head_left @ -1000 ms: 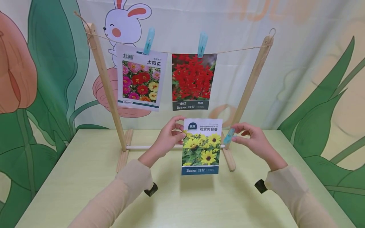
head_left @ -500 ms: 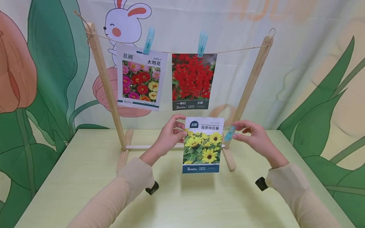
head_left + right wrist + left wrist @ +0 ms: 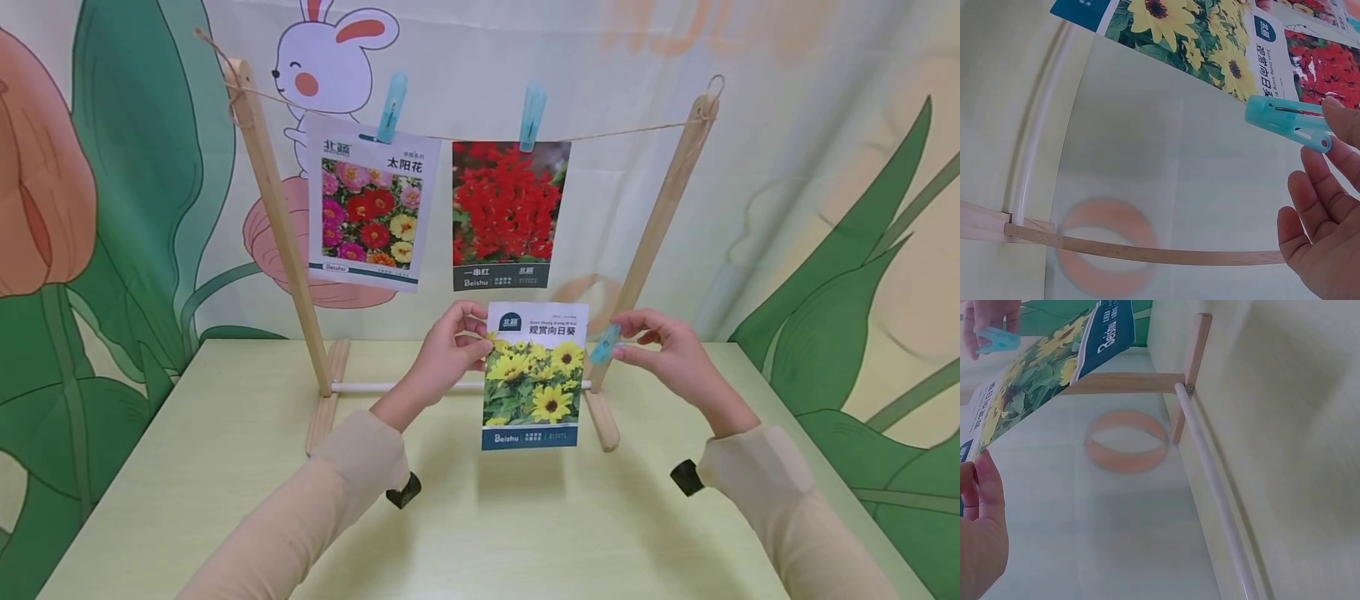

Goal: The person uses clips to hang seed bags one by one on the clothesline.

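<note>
My left hand (image 3: pixel 453 346) pinches the left edge of a seed packet (image 3: pixel 534 375) printed with yellow sunflowers, holding it upright above the table. The left wrist view shows the thumb (image 3: pixel 988 487) at the packet's upper end. My right hand (image 3: pixel 663 346) grips a light-blue clothespin (image 3: pixel 604 344) by its handles, just right of the packet. In the right wrist view the clothespin (image 3: pixel 1288 119) has its nose toward the packet's edge. Above, a twine line (image 3: pixel 622 133) carries a packet of mixed flowers (image 3: pixel 369 208) and a red-flower packet (image 3: pixel 510 217), each clipped by a blue clothespin.
The twine runs between two wooden posts, a left post (image 3: pixel 277 225) and a right post (image 3: pixel 667 208). A white rod (image 3: pixel 367 388) joins their wooden feet on the pale table (image 3: pixel 247 467). Behind hangs a printed cloth (image 3: pixel 465 67) with a rabbit and leaves.
The sunflower packet in my left hand has risen slightly and shifted a little right. My right hand has lifted a little with the clothespin. The hung packets stay put.
</note>
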`<state>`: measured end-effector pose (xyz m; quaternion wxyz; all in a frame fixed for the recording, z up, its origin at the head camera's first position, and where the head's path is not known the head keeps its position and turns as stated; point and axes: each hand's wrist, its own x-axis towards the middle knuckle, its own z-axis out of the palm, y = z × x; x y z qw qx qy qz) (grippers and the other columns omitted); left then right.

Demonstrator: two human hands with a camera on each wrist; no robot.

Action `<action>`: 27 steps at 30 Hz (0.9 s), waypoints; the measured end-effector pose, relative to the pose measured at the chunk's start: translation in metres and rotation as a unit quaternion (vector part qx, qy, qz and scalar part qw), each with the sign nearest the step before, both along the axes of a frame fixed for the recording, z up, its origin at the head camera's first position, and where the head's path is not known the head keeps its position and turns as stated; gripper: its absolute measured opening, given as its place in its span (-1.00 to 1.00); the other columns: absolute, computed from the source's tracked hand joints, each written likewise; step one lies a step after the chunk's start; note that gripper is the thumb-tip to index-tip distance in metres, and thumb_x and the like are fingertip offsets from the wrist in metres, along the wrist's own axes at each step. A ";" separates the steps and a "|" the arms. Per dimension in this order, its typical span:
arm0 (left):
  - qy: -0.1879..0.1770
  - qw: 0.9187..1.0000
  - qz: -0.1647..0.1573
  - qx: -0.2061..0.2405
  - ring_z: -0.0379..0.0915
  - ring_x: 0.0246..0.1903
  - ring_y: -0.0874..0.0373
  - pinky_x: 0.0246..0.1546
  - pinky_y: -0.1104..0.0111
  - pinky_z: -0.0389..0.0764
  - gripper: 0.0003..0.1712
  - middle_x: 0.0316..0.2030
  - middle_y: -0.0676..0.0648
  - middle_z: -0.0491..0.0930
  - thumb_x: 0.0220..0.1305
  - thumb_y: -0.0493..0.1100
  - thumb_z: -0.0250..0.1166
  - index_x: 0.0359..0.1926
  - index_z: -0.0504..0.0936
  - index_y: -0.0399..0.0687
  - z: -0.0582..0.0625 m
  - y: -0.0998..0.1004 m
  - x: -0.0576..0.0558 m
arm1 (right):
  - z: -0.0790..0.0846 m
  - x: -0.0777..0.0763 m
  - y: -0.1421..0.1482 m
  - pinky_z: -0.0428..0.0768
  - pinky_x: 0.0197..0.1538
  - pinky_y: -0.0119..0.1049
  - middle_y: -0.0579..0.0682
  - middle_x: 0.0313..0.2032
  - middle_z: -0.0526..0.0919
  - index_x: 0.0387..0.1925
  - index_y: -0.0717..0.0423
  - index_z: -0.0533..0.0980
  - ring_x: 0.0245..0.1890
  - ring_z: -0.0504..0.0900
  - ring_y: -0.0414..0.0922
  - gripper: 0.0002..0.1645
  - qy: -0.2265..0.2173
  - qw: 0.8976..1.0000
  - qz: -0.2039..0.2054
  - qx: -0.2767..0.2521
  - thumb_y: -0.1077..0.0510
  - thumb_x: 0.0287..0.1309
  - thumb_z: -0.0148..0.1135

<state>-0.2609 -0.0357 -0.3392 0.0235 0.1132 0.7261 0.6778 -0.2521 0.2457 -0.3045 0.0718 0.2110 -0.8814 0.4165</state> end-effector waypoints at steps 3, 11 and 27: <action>0.003 1.000 0.002 0.002 0.39 -0.34 0.09 -0.42 0.41 0.57 -0.69 -0.26 -0.08 0.32 0.17 -0.39 0.07 -0.05 0.29 -0.12 0.001 0.000 -0.001 | 0.002 0.000 0.000 0.38 -0.12 -0.45 0.09 -0.24 0.52 -0.07 0.19 0.46 -0.21 0.40 -0.21 -0.60 0.002 1.000 -0.002 0.001 0.14 0.02 0.22; 0.011 1.000 0.010 -0.001 0.42 -0.34 0.11 -0.42 0.41 0.58 -0.72 -0.28 -0.07 0.33 0.16 -0.40 0.09 -0.10 0.31 -0.12 0.000 0.001 -0.003 | 0.006 0.000 -0.002 0.38 -0.15 -0.49 0.12 -0.23 0.51 -0.06 0.19 0.46 -0.22 0.39 -0.28 -0.60 0.009 1.000 -0.002 -0.003 0.14 0.02 0.22; 0.015 1.000 0.018 0.012 0.43 -0.36 0.12 -0.44 0.42 0.57 -0.73 -0.31 -0.05 0.35 0.14 -0.41 0.10 -0.13 0.33 -0.15 0.005 0.002 -0.004 | 0.011 -0.001 -0.001 0.38 -0.14 -0.44 0.07 -0.26 0.50 -0.07 0.19 0.47 -0.24 0.39 -0.31 -0.61 0.032 0.999 0.003 -0.018 0.17 0.02 0.22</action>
